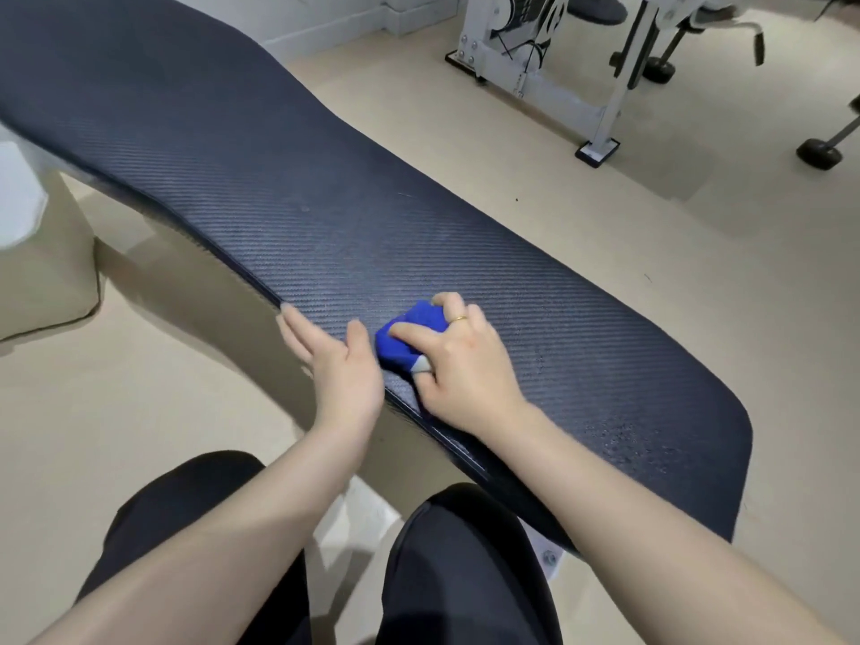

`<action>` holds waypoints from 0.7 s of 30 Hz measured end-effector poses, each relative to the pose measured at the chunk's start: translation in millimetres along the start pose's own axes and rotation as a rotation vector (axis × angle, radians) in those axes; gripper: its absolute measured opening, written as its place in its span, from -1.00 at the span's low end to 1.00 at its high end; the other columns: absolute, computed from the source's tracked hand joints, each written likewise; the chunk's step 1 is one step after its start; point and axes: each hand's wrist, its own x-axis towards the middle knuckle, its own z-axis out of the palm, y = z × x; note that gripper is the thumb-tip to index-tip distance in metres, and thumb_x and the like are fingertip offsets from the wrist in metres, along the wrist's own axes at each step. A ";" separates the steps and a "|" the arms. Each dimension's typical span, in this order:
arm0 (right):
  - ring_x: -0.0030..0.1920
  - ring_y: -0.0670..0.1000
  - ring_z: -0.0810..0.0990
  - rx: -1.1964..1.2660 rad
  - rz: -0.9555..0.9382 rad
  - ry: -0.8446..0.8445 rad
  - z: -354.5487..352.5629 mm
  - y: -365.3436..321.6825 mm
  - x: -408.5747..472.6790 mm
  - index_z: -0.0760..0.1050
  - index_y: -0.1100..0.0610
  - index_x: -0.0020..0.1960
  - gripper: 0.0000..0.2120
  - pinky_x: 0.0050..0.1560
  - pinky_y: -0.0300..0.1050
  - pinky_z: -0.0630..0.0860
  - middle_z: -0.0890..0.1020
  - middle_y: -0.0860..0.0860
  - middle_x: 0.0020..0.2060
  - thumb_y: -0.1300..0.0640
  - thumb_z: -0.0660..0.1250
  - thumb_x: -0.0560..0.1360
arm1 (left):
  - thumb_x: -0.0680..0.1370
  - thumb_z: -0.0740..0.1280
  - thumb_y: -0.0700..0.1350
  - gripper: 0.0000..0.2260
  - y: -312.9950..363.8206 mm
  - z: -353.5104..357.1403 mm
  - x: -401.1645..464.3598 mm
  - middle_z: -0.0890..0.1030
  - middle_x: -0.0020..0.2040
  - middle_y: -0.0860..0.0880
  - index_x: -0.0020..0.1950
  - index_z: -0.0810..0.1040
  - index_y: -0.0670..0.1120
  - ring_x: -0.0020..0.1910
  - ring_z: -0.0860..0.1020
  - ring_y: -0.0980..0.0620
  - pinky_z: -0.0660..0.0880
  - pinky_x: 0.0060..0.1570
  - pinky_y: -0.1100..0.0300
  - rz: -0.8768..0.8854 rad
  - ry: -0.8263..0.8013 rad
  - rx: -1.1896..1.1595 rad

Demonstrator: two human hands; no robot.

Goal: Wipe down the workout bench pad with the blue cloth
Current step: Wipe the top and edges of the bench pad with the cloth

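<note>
Gripping the bunched blue cloth (pixel 409 335) with the right hand (pixel 465 365), fingers curled over and around the wad, pressing it down onto the bench pad (pixel 260 179) close to the near edge. Resting the left hand (pixel 335 360) just beside, fingers straight and together along the pad's near rim, thumb lying on the top surface, holding nothing, seemingly steadying the pad.

Stretching long and dark from the upper left down to the rounded end at the lower right, showing a woven, carbon-like texture throughout. Carrying a patch of fine speckles or droplets near the rounded end, to the right of the cloth, and a fainter dusty haze across the middle. Judging from that, barely begun or at most partly done: speckled end not yet clean, middle looking dull, far upper stretch impossible to call either way from this angle.

Leaving, by that reading, most of the surface to cover: the speckled end first, then long passes up toward the far end.

Standing on a pale floor (pixel 605 253), with a white machine frame (pixel 600 109) well apart at the back. Wearing a thin gold ring (pixel 460 318) on the cloth-holding hand
</note>
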 end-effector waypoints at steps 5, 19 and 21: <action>0.08 0.24 0.43 -0.123 0.256 0.066 -2.1 43.7 57.9 0.47 -0.13 0.23 -0.62 0.13 0.06 0.41 0.39 0.16 0.23 0.11 0.21 0.45 | 0.65 0.01 -0.09 -0.45 -1.3 5.9 8.5 -0.18 0.57 0.04 0.54 -0.21 -0.14 0.54 -0.10 0.15 -0.14 0.45 0.28 -0.152 -0.031 -0.209; -0.19 0.22 0.52 -0.153 -0.143 -0.303 -48.2 25.4 -80.7 0.37 -0.12 0.14 -0.43 -0.19 -0.01 0.45 0.32 0.13 0.15 0.10 0.42 0.16 | 0.63 0.10 -0.20 -0.33 25.7 -33.5 -12.8 -0.04 0.57 0.00 0.51 -0.35 0.01 0.54 0.02 0.09 -0.04 0.51 0.12 -0.472 -0.282 -0.122; -0.21 0.21 0.51 -0.182 -0.052 -0.278 -46.5 17.3 -82.4 0.37 -0.13 0.12 -0.45 -0.21 -0.01 0.45 0.33 0.12 0.13 0.12 0.36 0.15 | 0.64 0.11 -0.15 -0.38 28.3 -35.2 -19.4 0.22 0.51 -0.01 0.55 -0.22 0.02 0.47 0.24 0.03 0.13 0.47 0.10 -0.607 -0.322 -0.074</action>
